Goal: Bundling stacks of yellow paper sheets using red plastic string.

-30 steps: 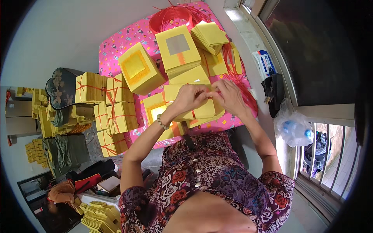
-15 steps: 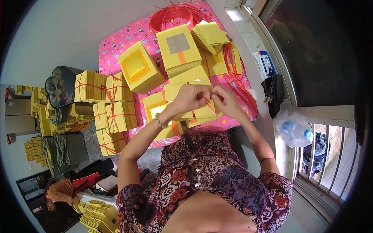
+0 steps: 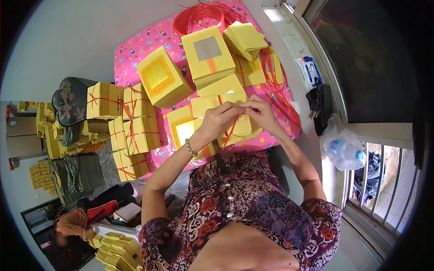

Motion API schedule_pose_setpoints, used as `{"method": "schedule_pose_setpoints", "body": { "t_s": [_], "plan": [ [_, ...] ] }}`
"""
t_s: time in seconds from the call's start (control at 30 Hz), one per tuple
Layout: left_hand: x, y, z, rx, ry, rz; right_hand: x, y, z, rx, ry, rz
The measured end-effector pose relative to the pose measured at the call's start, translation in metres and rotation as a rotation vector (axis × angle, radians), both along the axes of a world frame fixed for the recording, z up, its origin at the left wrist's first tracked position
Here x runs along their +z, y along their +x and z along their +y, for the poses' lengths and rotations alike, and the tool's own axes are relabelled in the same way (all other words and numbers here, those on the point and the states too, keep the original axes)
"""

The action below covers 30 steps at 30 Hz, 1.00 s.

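Both my hands meet over a bundle of yellow paper (image 3: 242, 128) near the table's front edge. My left hand (image 3: 220, 119) is closed, its thumb and fingers pinching a thin red plastic strip (image 3: 232, 127) that runs down across the bundle. Close against it, my right hand (image 3: 261, 115) is closed too, fingertips pinched on the same strip. The exact knot or crossing is hidden by my fingers. To the left of the bundle lies a yellow sheet with a shiny gold square (image 3: 184, 131), partly behind my left wrist.
A tall yellow paper stack (image 3: 208, 49) and a gold-square stack (image 3: 159, 74) stand beyond my hands on the pink-covered table (image 3: 131, 56). Red strip coils (image 3: 199, 20) lie at the back. Tied bundles (image 3: 142, 135) are piled at left. A plastic bag (image 3: 341, 147) hangs by the window.
My left hand has turned over and shifted slightly; the fingertips of both hands stay together. The red strip now slants down to the left across the bundle.
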<state>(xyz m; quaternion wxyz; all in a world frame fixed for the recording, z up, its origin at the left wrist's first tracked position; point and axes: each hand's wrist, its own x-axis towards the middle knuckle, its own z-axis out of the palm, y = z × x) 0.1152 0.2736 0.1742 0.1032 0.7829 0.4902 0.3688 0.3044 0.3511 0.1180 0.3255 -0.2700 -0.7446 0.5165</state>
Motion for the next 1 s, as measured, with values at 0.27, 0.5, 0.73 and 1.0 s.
{"method": "schedule_pose_setpoints", "body": {
  "t_s": [0.27, 0.5, 0.73, 1.0],
  "plan": [
    [-0.005, -0.005, 0.001, 0.031, -0.114, -0.142, 0.036, 0.001, -0.003, -0.064, 0.378, -0.235],
    [0.004, -0.011, -0.013, 0.138, -0.133, -0.11, 0.035, 0.006, -0.004, -0.141, 0.485, -0.243],
    [0.01, -0.019, -0.021, 0.209, -0.251, -0.048, 0.024, 0.008, -0.01, -0.155, 0.172, -0.212],
    [-0.011, -0.05, -0.043, 0.775, -0.139, -0.416, -0.009, 0.013, -0.033, -0.193, -0.55, 0.035]
  ]
}}
